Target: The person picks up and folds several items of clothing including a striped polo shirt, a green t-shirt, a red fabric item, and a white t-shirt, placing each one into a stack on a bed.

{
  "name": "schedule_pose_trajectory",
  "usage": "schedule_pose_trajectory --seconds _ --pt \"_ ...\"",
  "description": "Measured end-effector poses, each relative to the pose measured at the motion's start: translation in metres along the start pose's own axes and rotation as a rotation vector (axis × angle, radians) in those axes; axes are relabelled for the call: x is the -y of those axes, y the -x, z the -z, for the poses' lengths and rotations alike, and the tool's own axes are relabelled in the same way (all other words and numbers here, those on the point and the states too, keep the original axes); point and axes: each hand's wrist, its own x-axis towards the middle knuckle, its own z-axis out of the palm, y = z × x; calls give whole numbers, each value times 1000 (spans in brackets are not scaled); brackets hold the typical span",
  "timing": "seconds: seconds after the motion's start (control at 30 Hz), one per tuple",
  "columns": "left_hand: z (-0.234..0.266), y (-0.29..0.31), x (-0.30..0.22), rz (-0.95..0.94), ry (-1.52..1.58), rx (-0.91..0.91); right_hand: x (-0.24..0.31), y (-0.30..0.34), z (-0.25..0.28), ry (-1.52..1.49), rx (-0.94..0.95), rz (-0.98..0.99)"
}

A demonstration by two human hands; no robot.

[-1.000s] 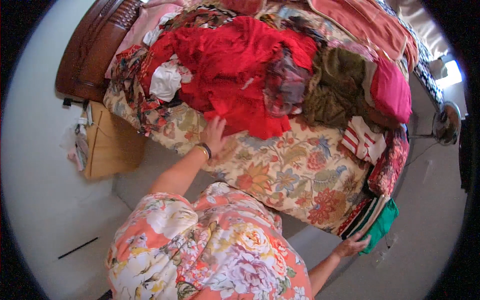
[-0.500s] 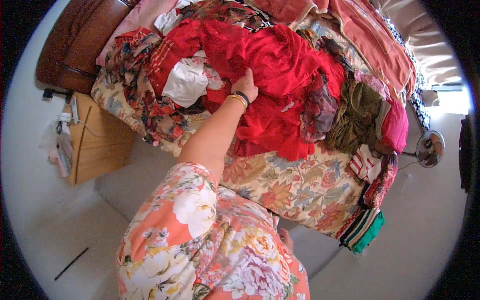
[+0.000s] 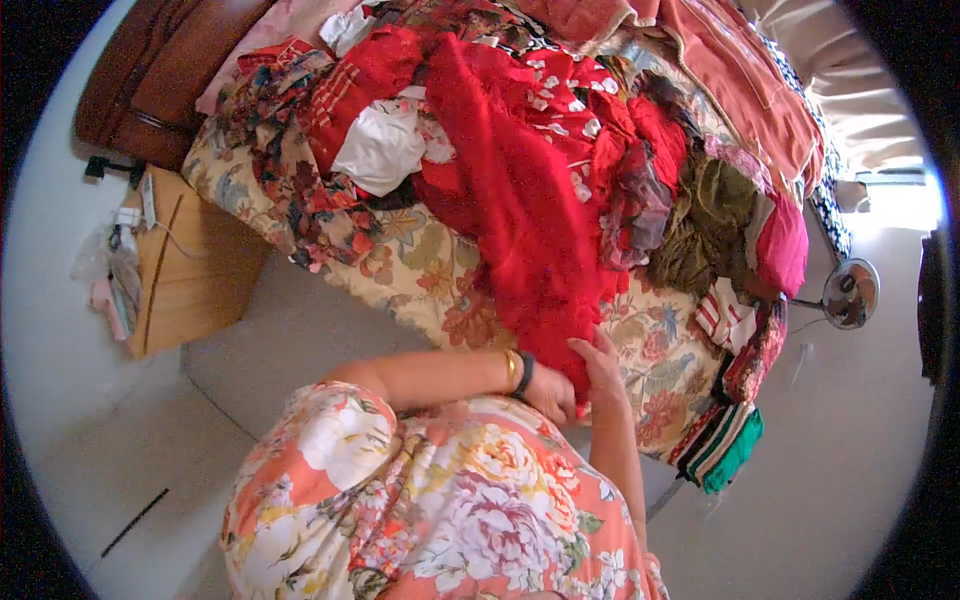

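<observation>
A long piece of plain red cloth (image 3: 535, 230) stretches from the heap on the bed toward my body. Its near end is bunched between my hands, close to the bed's front edge. My left hand (image 3: 550, 392), with a gold bangle and a dark band at the wrist, is closed on that end. Just to its right, my right hand (image 3: 598, 362) grips the same cloth with its thumb on top. Beneath and beyond lies a red cloth with white flowers (image 3: 570, 95). A white cloth (image 3: 378, 148) sits left of the red one.
A floral-patterned bedspread (image 3: 410, 245) shows along the near edge. Olive cloth (image 3: 710, 220), a pink bundle (image 3: 782, 248) and folded striped and green cloths (image 3: 735, 450) lie on the right. A wooden cabinet (image 3: 195, 265) stands at left, a fan (image 3: 850, 293) at right.
My left hand has drawn back from the heap, pulling the red cloth toward me. My right hand has come up and taken hold too. The white-flowered red cloth is now uncovered.
</observation>
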Motion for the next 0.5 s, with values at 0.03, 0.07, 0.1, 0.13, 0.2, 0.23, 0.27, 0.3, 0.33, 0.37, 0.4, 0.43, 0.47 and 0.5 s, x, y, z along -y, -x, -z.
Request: schedule_pose_trajectory --seconds 0.03,0.07,0.1,0.13,0.2,0.23,0.27,0.3,0.33,0.37,0.4,0.43,0.47,0.5 --pt "6 12 -7 51 -6 -164 -20 0 13 10 -41 0" --pt "10 21 -1 91 81 -168 -33 1 21 29 -62 -2" --pt "19 38 -1 227 156 -117 -7 25 1 -89 22 -51" --pt "20 53 3 291 188 -136 -4 37 6 -95 23 -47" --pt "4 83 30 376 616 -418 -6 67 28 -27 59 -162" --pt "5 95 44 458 591 -555 -2 85 36 22 11 -232" --pt "10 104 41 631 665 -707 -4 99 54 6 0 -230" --pt "18 104 33 768 729 -907 -7 113 77 95 53 -201" --pt "23 107 30 725 738 -1065 -8 127 98 187 110 -171" --pt "24 105 36 600 791 -1241 -8 144 119 102 58 -184" --pt "25 104 42 467 841 -1413 -6 163 137 18 6 -197" --pt "33 99 28 545 970 -1422 -3 183 150 -15 -73 -107" --pt "43 96 12 622 1102 -1427 3 205 160 -44 -153 -17" --pt "40 106 70 512 1119 -1551 13 220 167 -92 -122 107"
